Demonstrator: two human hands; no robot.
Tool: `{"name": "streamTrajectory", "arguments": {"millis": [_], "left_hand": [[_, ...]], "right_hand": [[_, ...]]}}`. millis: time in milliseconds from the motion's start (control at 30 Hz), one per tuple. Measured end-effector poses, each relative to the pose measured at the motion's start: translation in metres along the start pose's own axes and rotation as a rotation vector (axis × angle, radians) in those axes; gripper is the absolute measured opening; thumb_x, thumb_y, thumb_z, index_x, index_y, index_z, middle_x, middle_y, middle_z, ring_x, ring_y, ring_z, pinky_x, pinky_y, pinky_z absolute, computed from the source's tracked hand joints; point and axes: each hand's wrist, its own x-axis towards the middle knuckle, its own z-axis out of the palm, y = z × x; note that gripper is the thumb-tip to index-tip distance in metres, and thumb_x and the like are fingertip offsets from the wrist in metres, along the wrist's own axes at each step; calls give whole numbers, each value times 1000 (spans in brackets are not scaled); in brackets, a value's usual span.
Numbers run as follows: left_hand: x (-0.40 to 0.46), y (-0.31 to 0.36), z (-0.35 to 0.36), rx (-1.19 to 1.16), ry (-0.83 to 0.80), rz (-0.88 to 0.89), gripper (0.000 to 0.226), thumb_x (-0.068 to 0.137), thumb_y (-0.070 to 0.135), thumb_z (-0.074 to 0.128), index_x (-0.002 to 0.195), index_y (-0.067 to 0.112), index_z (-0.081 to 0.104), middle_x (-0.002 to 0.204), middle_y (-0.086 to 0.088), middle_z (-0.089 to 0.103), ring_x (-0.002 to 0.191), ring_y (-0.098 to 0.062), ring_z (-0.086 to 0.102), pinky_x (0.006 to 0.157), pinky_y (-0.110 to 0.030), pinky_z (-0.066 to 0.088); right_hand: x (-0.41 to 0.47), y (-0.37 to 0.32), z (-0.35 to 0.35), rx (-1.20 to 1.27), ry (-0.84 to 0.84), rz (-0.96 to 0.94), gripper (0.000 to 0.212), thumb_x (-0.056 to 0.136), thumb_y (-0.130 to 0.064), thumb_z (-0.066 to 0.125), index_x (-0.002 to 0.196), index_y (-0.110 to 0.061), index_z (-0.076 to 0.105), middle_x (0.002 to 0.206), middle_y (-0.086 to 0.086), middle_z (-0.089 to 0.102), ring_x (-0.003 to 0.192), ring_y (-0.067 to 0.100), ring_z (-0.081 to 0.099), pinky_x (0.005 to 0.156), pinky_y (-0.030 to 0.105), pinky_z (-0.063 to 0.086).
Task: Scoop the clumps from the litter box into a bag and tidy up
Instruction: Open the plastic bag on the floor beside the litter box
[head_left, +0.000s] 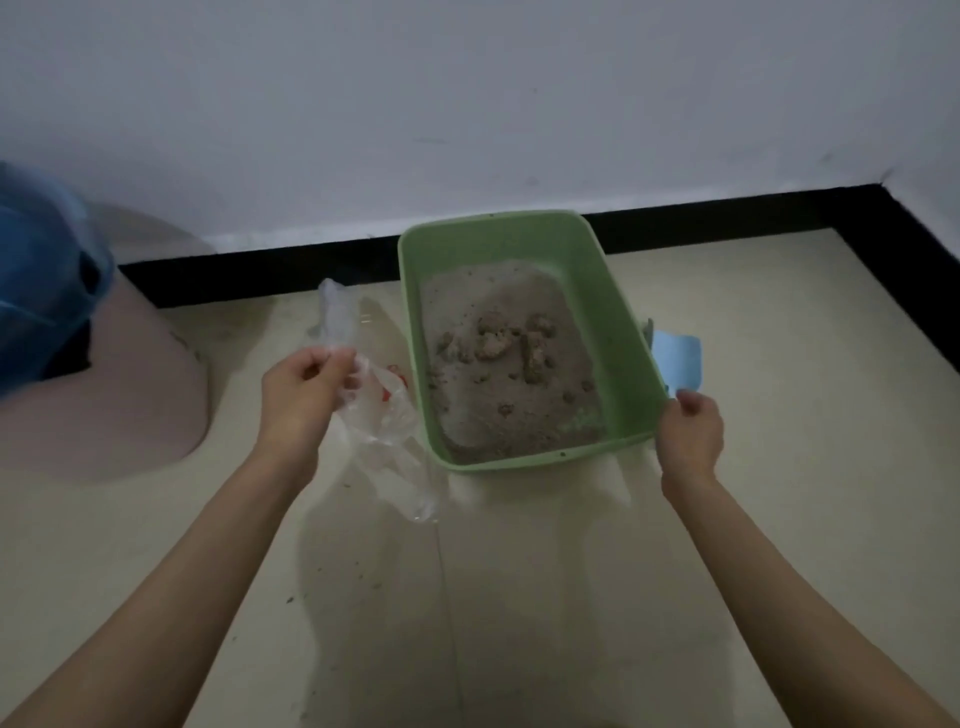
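Observation:
A green litter box (613, 291) stands on the floor by the wall, holding grey litter with several brown clumps (498, 340) near its middle. My left hand (304, 389) grips a crumpled clear plastic bag (387, 431) with red print, just left of the box. My right hand (691, 431) has its fingers curled at the box's near right corner, beside the rim; whether it holds anything is unclear. A light blue scoop (678, 358) lies on the floor behind that hand, right of the box.
A pink bin (130, 395) with a blue liner (41, 291) stands at the left. A black skirting board (260, 275) runs along the white wall behind the box. Litter crumbs dot the beige floor (467, 597) in front.

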Motion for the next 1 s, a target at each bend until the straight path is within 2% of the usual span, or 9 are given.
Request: {"name": "streamTrajectory", "arguments": {"millis": [133, 233, 300, 433, 567, 667, 733, 833, 1000], "left_hand": [[-4, 22, -8, -137, -18, -80, 14, 91, 17, 57, 79, 14, 64, 78, -2, 61, 74, -14, 57, 67, -27, 47], [-7, 39, -15, -194, -39, -74, 13, 91, 15, 55, 83, 12, 64, 79, -1, 60, 74, -13, 57, 65, -25, 48], [-10, 49, -20, -257, -48, -94, 10, 91, 14, 55, 84, 11, 62, 77, 1, 59, 69, -10, 56, 62, -22, 48], [-17, 64, -37, -352, -80, -108, 9, 87, 11, 56, 81, 11, 62, 72, -1, 57, 67, -11, 53, 68, -28, 48], [-18, 66, -65, -423, -69, -76, 12, 86, 12, 56, 76, 14, 62, 70, 1, 55, 67, -8, 55, 63, -23, 52], [-11, 48, -89, -442, -1, -132, 15, 87, 12, 54, 74, 17, 61, 69, 3, 55, 66, -7, 54, 53, -19, 49], [-10, 31, -99, -188, 162, -167, 8, 87, 18, 56, 92, 12, 59, 83, -2, 57, 78, -14, 56, 63, -25, 51], [-13, 18, -105, 294, 347, -8, 54, 89, 41, 54, 130, 10, 38, 126, -9, 47, 114, -23, 48, 95, -39, 44], [-22, 31, -78, 767, -83, 213, 86, 74, 65, 56, 142, 24, 25, 150, -2, 25, 135, -21, 31, 109, -44, 31]], "right_hand": [[-56, -54, 29, -102, -402, -424, 23, 91, -13, 55, 111, -7, 63, 109, 8, 64, 94, 13, 55, 89, 28, 44], [-92, -75, 60, -304, -815, -585, 48, 85, -28, 65, 128, -11, 51, 118, -1, 55, 110, 13, 51, 97, 29, 41], [-108, -78, 85, -510, -931, -711, 66, 79, -41, 69, 134, -13, 44, 126, -1, 48, 120, 17, 45, 103, 30, 37], [-127, -80, 125, -769, -987, -765, 90, 59, -71, 64, 130, -18, 46, 124, 7, 51, 113, 26, 48, 97, 41, 45], [-133, -91, 148, -692, -870, -638, 16, 87, -25, 59, 85, -9, 61, 83, 5, 60, 72, 18, 56, 52, 22, 42], [-124, -96, 153, -492, -756, -373, 17, 92, -18, 53, 80, -8, 60, 79, 10, 57, 65, 21, 54, 40, 20, 38], [-122, -100, 150, -260, -780, -217, 22, 91, -14, 55, 70, -7, 59, 77, 13, 60, 59, 22, 54, 46, 22, 46], [-126, -107, 143, -56, -804, -160, 28, 90, -8, 57, 62, -7, 54, 62, 12, 59, 51, 22, 52, 51, 30, 47], [-140, -114, 142, 30, -907, -131, 21, 85, 4, 57, 66, -6, 58, 65, 11, 59, 60, 19, 57, 50, 25, 49]]}}
